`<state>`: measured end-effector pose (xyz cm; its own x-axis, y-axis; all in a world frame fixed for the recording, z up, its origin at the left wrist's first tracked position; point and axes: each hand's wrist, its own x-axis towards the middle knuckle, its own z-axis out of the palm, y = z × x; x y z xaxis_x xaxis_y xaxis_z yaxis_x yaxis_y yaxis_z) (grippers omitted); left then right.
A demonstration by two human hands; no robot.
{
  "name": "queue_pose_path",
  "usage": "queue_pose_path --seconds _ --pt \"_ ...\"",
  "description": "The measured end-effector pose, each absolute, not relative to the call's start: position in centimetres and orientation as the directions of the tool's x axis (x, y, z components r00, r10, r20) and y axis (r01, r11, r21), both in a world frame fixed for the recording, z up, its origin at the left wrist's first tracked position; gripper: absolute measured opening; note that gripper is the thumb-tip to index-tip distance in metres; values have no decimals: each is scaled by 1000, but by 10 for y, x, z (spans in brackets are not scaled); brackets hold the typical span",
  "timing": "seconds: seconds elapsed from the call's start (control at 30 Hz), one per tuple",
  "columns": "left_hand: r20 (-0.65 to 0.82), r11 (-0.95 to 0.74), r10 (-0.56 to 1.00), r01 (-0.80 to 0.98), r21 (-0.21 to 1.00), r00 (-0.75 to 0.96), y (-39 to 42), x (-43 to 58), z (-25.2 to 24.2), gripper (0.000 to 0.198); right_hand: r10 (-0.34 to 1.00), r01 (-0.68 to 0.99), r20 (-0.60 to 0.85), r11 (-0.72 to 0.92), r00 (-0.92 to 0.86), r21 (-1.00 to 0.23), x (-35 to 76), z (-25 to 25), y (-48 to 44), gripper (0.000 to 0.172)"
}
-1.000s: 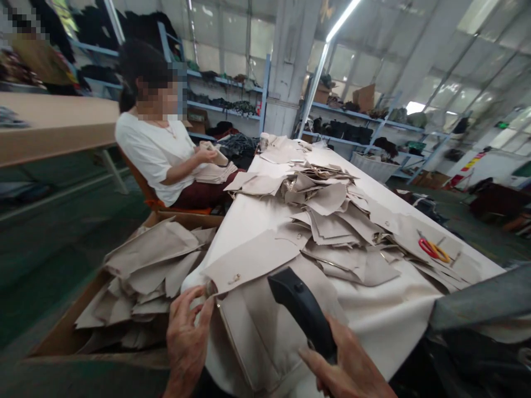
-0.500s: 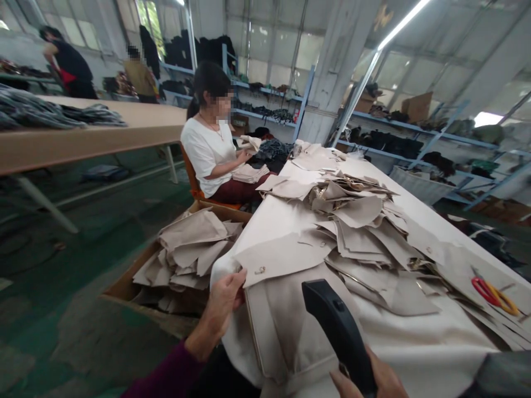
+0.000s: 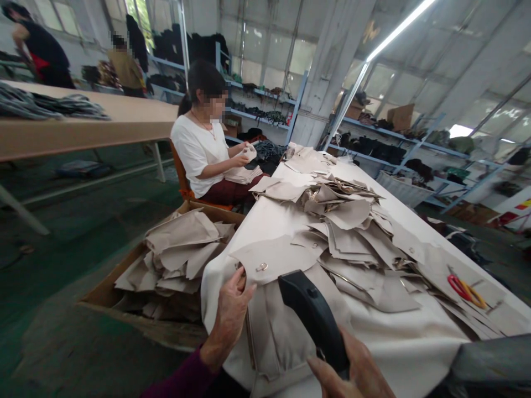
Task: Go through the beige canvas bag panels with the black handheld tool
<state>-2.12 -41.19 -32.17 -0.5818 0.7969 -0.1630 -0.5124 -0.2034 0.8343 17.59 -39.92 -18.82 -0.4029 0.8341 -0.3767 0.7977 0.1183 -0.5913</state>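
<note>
Smooth beige material in flat, round-edged cuts covers a worktop draped in pale, softly creased cloth, where a person in a purple sleeve works with bare hands. At the near end lies a beige panel, broad and curved along its outline, with a small shiny metal fitting set in its face. Beneath it, a larger beige piece slopes toward the person, marked by long vertical folds.

The left hand is partly curled, its fingertips touching the panel's left corner with the thumb a little apart (whether the corner is pinched cannot be told). The right hand is wrapped around a black tool, a curved, matte, hard-looking body with a blunt, squared head; that head is near the panel's lower edge.

Just beyond, a loose heap of beige cuts shows thin, stiff edges and glints of metal. Scissors with red and yellow handles lie to the right. An open cardboard box on the floor at left brims with similar pieces, beside a seated co-worker in a white top.
</note>
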Motion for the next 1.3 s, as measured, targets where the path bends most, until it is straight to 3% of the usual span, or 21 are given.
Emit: queue_pose_path --seconds 0.17,0.37,0.5,0.77,0.93,1.03,1.17,1.3 --pt "-107 -160 842 -434 887 -529 -418 -29 -317 48 747 763 -467 84 -474 -641 140 -191 -395 30" --pt "-65 -135 871 -364 921 -487 -421 -31 -315 39 767 728 -387 147 -511 -670 116 -177 -388 18" --pt "-72 -145 869 -389 910 -490 -421 -31 -321 41 817 758 -349 156 -459 -634 125 -167 -383 20" --pt "-22 -170 879 -356 919 -476 -421 -28 -317 38 783 796 -454 84 -425 -600 137 -183 -398 35" --pt "31 -156 913 -279 948 -407 -426 -20 -315 36 783 744 -370 171 -501 -646 120 -182 -392 26" --pt "-8 -138 929 -367 920 -371 -427 -20 -313 38 807 726 -329 170 -491 -666 120 -174 -385 22" --pt "-140 -101 943 -659 746 -303 -420 -26 -309 45 822 746 -349 131 -450 -653 139 -168 -385 26" --pt "-245 -83 907 -716 693 -342 -407 -26 -304 41 842 786 -366 106 -397 -609 160 -169 -394 30"
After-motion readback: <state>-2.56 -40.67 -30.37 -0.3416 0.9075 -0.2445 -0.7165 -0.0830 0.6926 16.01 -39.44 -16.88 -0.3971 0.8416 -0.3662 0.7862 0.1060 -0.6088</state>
